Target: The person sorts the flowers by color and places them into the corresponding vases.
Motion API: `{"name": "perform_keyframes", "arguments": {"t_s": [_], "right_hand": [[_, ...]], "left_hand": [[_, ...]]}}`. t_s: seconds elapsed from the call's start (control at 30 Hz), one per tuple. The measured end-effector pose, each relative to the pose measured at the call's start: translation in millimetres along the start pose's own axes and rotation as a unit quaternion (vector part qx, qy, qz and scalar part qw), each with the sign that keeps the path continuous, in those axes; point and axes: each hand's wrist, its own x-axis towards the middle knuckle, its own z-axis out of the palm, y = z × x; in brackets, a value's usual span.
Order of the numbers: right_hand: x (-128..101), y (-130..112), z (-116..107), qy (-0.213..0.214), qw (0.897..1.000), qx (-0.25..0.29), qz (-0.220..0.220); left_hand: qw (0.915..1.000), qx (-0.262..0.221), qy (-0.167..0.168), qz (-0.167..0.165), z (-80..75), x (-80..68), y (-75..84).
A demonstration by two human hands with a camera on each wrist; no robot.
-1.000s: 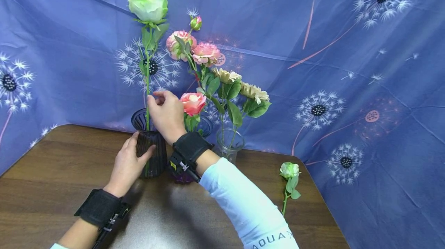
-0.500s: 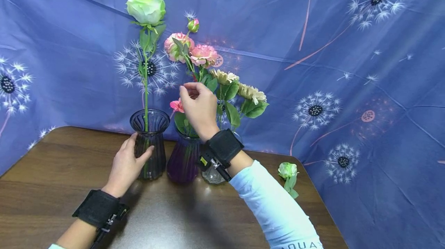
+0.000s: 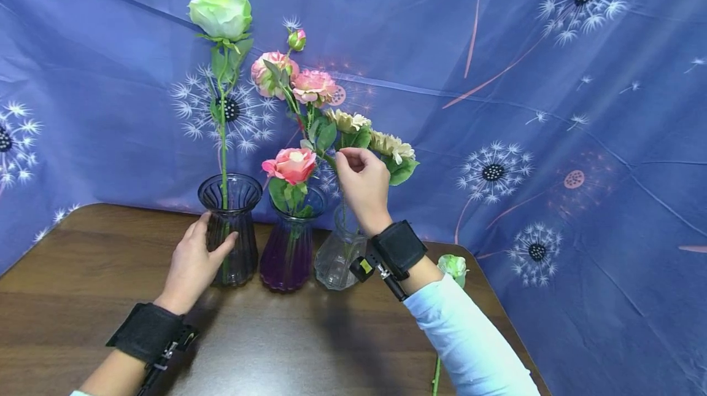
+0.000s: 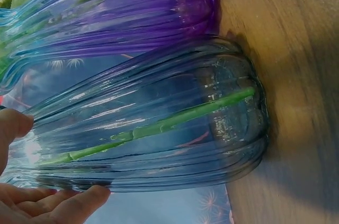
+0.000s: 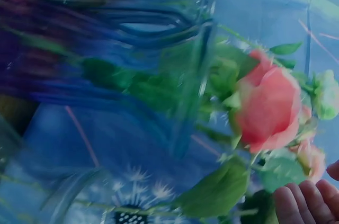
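Observation:
My left hand (image 3: pixel 190 258) holds the dark ribbed glass vase (image 3: pixel 241 252), thumb and fingers on opposite sides. In that vase stands a tall green-white rose (image 3: pixel 221 17); its green stem (image 4: pixel 175 119) reaches the base in the left wrist view. My right hand (image 3: pixel 366 187) is raised before the clear glass vase (image 3: pixel 331 264), fingers loosely bent, nothing visible between them. It partly hides the cream flowers (image 3: pixel 393 145). Between these vases, a purple glass vase (image 3: pixel 286 258) carries a coral rose (image 3: pixel 291 165). Pink blooms (image 3: pixel 313 86) rise behind it.
A smaller green-white rose (image 3: pixel 453 266) lies on the wooden table (image 3: pixel 265 341) at the right, partly covered by my right sleeve (image 3: pixel 469 334). Behind the vases hangs a blue cloth (image 3: pixel 420 27) with dandelion prints.
My right hand has moved away from the tall rose's stem, rightward past the coral rose to the clear vase. My left hand stays at the dark vase. The head view has shifted slightly.

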Motion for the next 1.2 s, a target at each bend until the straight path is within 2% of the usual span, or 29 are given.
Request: {"name": "perform_keyframes", "arguments": {"t_s": [0.37,0.57,1.2], "right_hand": [[-6,27,-27,0.019,0.997,-0.052,0.049],[-13,43,-44,0.032,0.995,-0.076,0.059],[-63,118,-102,0.056,0.976,-0.162,0.137]], "left_hand": [[0.9999,0.004,0.013,0.011,0.5,1.0,-0.7],[0.9998,0.003,0.013,0.014,-0.1,1.2,-0.4],[0.9996,0.002,0.015,0.022,0.8,0.6,-2.1]]}}
